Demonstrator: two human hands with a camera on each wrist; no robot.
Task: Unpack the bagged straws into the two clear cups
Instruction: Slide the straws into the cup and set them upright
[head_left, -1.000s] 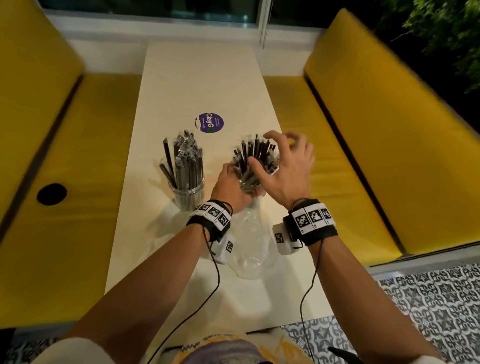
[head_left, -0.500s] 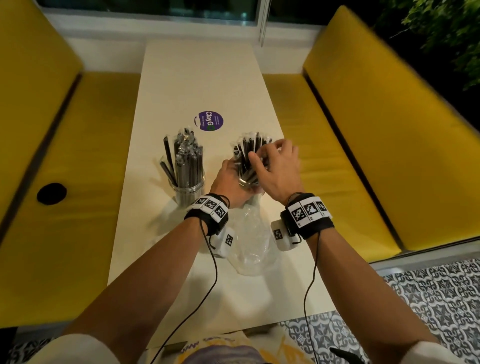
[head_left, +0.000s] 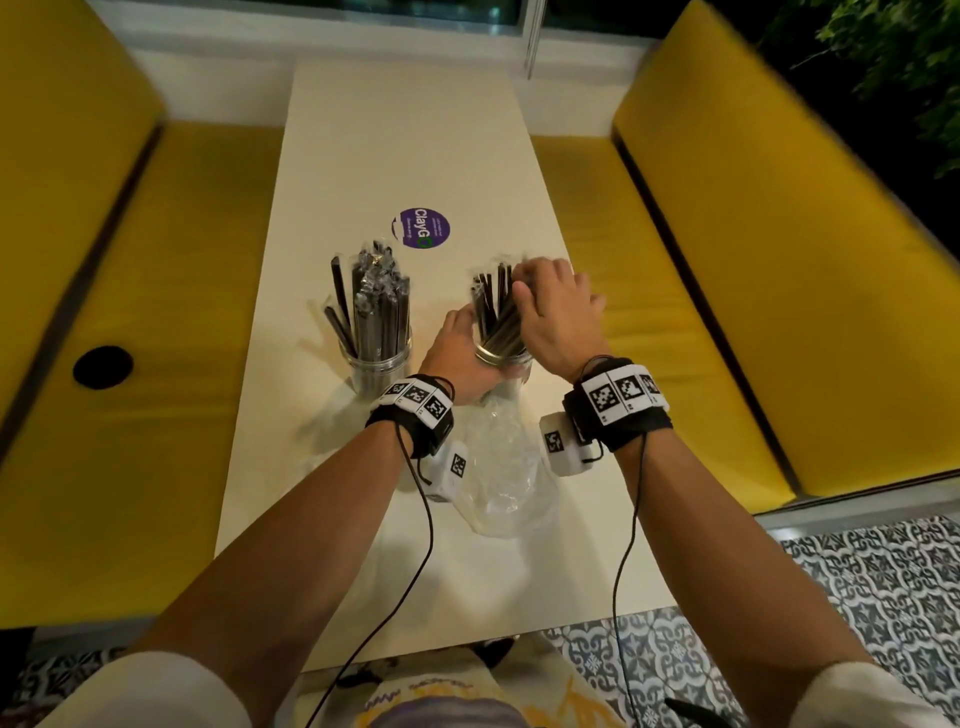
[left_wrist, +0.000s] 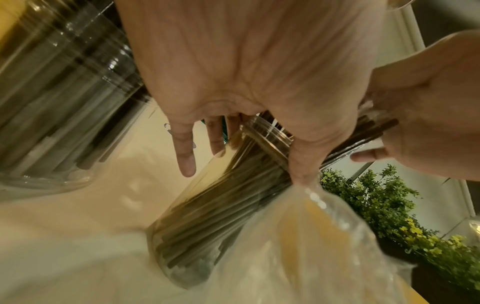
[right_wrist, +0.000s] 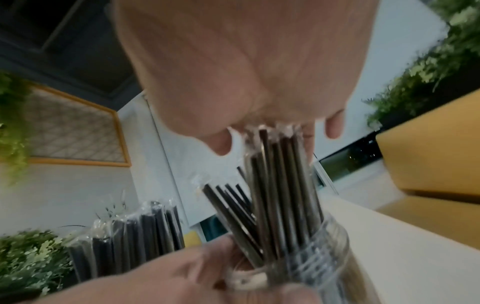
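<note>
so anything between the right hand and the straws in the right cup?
Nothing visible. The right hand already rests on the straws standing in the right cup, which the left hand steadies. The empty bag lies nearer the person.

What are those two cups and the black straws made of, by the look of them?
The left cup and right cup look like clear, glossy, ridged plastic, though glass is possible: the straws show straight through. The straws look like smooth black plastic, each seemingly in a shiny clear wrapper.
</note>
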